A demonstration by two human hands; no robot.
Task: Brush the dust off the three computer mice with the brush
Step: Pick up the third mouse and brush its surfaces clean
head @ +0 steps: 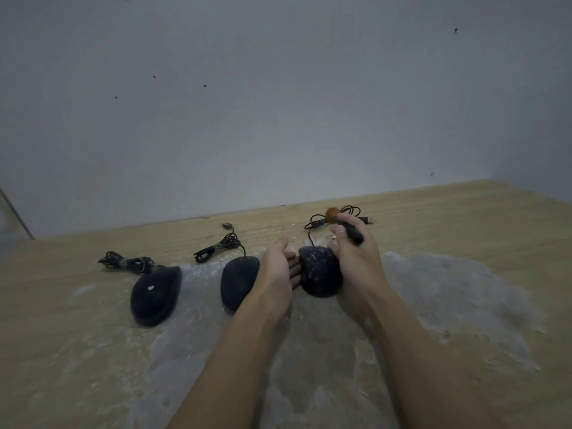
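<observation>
Three black wired mice lie in a row on a dusty wooden table (464, 218). The left mouse (154, 294) and the middle mouse (236, 278) rest flat. The right mouse (320, 270), speckled with dust, sits between both hands. My left hand (278, 267) is at its left side, fingers apart and touching it. My right hand (353, 252) presses against its right side while gripping a brush (346, 226) with a black handle; the brown bristle tip points away toward the wall.
Bundled cables lie behind the mice: one at the far left (127, 261), one in the middle (218, 247), one looped behind my right hand (349, 212). Grey dust patches (448, 289) cover the table. A grey wall (278, 103) stands close behind.
</observation>
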